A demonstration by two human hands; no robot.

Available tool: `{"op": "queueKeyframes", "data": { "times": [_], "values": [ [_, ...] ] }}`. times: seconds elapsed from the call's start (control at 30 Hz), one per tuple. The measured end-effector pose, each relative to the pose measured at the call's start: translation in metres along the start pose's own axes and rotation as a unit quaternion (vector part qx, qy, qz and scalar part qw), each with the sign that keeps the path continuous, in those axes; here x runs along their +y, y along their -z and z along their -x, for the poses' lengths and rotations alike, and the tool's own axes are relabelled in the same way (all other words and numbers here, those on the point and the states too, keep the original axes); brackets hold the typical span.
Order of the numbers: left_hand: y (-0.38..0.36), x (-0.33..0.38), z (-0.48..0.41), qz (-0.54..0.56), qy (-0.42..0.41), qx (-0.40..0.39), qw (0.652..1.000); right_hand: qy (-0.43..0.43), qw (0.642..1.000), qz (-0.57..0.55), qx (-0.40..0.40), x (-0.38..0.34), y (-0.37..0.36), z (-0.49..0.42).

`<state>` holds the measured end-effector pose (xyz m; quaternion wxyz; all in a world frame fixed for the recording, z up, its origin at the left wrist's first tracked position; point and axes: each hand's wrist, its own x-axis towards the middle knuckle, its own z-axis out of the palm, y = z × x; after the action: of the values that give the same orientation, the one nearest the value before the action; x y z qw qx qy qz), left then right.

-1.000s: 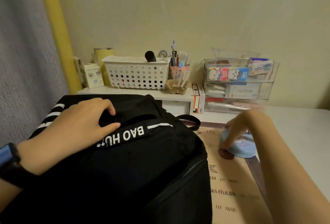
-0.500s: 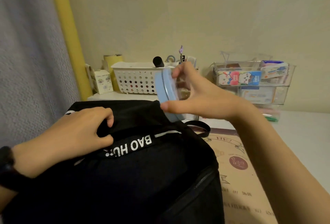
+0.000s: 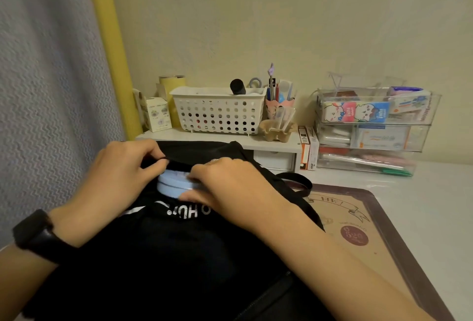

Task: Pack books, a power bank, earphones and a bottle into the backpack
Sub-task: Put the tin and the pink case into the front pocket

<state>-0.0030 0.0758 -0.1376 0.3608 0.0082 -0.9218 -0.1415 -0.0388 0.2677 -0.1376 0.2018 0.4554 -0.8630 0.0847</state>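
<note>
A black backpack (image 3: 179, 256) with white lettering fills the lower left of the desk. My left hand (image 3: 120, 174) pinches the black edge of its top opening and holds it apart. My right hand (image 3: 230, 187) grips a round light-blue case (image 3: 170, 183), flat like an earphone case, which sits halfway inside the opening between the two hands. Only the case's left rim shows; the rest is under my fingers and the fabric. A black band is on my left wrist. Books, power bank and bottle are not visible.
A brown desk mat (image 3: 358, 231) lies right of the backpack. Behind stand a white perforated basket (image 3: 217, 113) on a low white shelf, a pink pen cup (image 3: 279, 103), small boxes and clear stacked drawers (image 3: 373, 126). A grey curtain hangs left.
My right hand lifted the blue case off the mat, carried it left over the backpack, and has lowered it into the opening. My left hand shifted up to pinch the opening's edge.
</note>
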Motion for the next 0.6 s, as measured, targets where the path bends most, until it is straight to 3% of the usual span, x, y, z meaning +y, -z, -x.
{"op": "queueKeyframes", "data": {
  "times": [0.2,0.33,0.4,0.47,0.53,0.6],
  "values": [
    [0.003,0.003,0.003,0.015,-0.002,0.007,1.0,-0.081,0.994,0.074,-0.026,-0.011,-0.004,0.004],
    [0.0,0.004,0.006,0.021,0.0,0.021,1.0,-0.069,0.993,0.093,-0.009,-0.013,-0.006,0.006],
    [0.0,0.003,0.007,0.012,-0.004,0.038,0.999,-0.043,0.999,0.014,0.01,-0.017,-0.021,0.004],
    [0.0,0.001,0.007,0.004,-0.007,0.046,0.999,-0.004,0.995,-0.089,-0.033,-0.019,-0.037,0.0],
    [0.002,0.001,0.007,0.002,-0.005,0.046,0.999,0.006,0.995,-0.069,-0.066,-0.02,-0.04,0.0],
    [0.004,0.001,0.006,0.003,-0.006,0.04,0.999,-0.05,0.998,-0.005,-0.027,-0.016,-0.036,0.003]
  ]
}}
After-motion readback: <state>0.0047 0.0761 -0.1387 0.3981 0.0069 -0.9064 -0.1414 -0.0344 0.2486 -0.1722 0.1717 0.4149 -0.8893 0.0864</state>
